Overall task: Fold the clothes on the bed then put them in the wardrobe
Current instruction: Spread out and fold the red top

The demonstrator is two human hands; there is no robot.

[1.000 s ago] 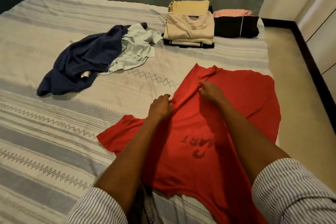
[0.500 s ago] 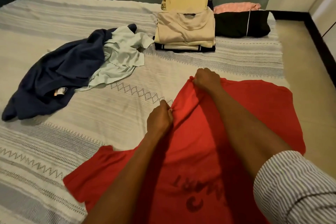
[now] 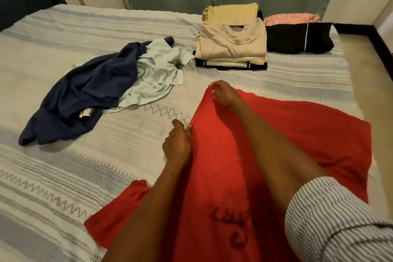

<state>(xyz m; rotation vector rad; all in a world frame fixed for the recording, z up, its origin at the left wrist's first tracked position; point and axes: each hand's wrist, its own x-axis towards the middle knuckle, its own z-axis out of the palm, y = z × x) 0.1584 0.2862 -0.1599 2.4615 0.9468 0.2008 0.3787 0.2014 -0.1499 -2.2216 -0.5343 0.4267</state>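
Red shirt [image 3: 244, 155] edge between both hands' pinching fingers [image 3: 214, 91].

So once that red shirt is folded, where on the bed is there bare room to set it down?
Bare bedspread lies left of the red shirt, below the navy garment. A smaller strip lies between the folded beige stack and the shirt's far edge. The far right is crowded: the stack, black folded garment and pink garment.

red shirt [image 3: 223, 155] cut off at bottom edge, its dark print partly hidden, navy garment's label [image 3: 86, 112] unreadable
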